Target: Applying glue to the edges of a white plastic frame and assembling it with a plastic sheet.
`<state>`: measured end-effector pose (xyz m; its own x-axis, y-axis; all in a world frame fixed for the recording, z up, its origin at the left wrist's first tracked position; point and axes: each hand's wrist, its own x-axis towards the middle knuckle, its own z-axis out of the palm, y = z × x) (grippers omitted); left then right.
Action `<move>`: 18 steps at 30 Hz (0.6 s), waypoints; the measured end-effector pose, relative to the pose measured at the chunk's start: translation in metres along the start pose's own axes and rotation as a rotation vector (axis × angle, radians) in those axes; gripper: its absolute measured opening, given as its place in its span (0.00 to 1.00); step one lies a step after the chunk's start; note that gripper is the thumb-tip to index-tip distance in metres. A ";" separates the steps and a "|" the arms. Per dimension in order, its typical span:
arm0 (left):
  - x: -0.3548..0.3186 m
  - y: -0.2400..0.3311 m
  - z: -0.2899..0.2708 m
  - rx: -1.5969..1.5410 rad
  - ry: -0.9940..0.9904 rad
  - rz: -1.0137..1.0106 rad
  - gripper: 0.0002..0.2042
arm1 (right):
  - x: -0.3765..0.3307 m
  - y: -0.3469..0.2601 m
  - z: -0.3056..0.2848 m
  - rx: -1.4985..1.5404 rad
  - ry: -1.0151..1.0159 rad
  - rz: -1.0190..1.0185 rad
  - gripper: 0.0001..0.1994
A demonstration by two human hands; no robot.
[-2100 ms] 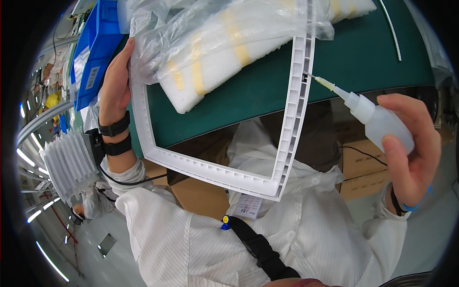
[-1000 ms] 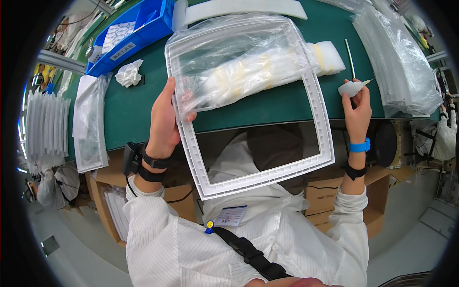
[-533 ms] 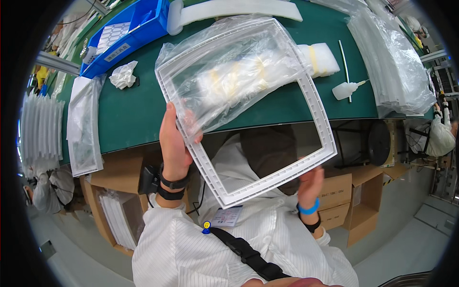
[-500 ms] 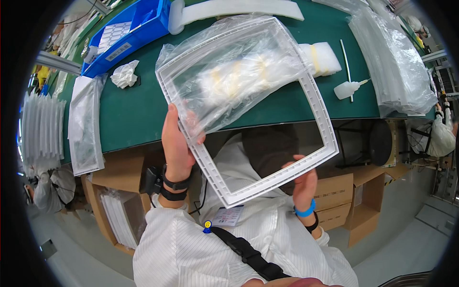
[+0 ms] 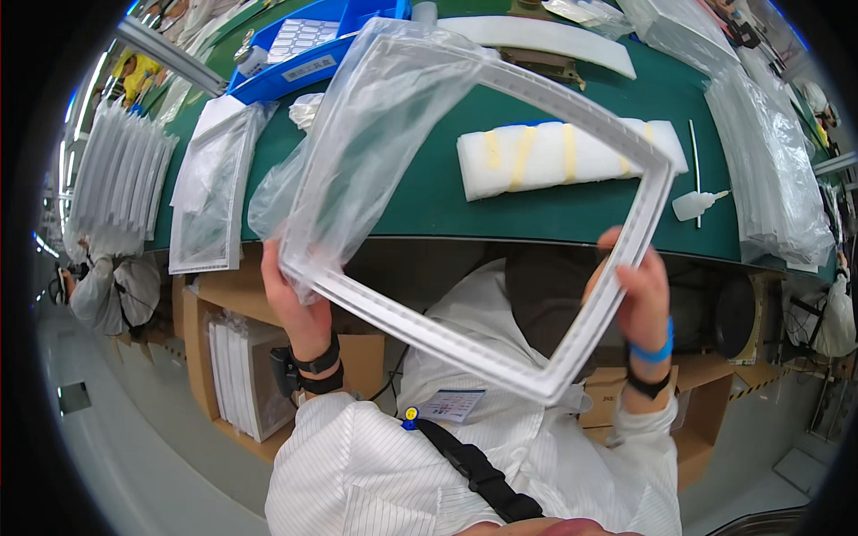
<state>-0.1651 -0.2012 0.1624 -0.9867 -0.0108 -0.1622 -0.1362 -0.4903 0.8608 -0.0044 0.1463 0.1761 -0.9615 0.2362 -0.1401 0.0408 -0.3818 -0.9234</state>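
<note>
Above the lap, off the green bench (image 5: 429, 201): white rectangular frame (image 5: 500, 357) held tilted in both hands. Left hand (image 5: 295, 308) clamped on near-left edge, pinching clear plastic bag (image 5: 357, 152) partly drawn over that end. Right hand (image 5: 639, 299) gripping right edge, fingers curled over rim. On bench behind: white foam block (image 5: 554, 156) with yellow tape bands, small squeeze bottle (image 5: 697, 204), blue bin (image 5: 313, 45).

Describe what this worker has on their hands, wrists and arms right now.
Both hands are bare, no gloves. The left hand has two black bands at the wrist, one carrying a small black box. The right hand has a bright blue wristband above a black one. White, finely striped coat sleeves cover both arms.
</note>
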 end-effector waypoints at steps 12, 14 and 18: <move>-0.030 -0.018 -0.011 0.188 -0.477 -0.463 0.21 | 0.082 -0.046 -0.043 -0.321 0.160 0.177 0.19; -0.029 -0.022 -0.013 0.148 -0.504 -0.517 0.20 | 0.073 -0.041 -0.032 -0.420 0.232 0.082 0.18; -0.026 -0.028 0.001 0.185 -0.503 -0.564 0.20 | 0.029 -0.026 -0.050 -0.565 0.565 -0.197 0.16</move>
<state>-0.1356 -0.1860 0.1431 -0.6792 0.6158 -0.3993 -0.5985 -0.1500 0.7869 -0.0200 0.2082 0.1779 -0.6900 0.7235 0.0233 0.1613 0.1850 -0.9694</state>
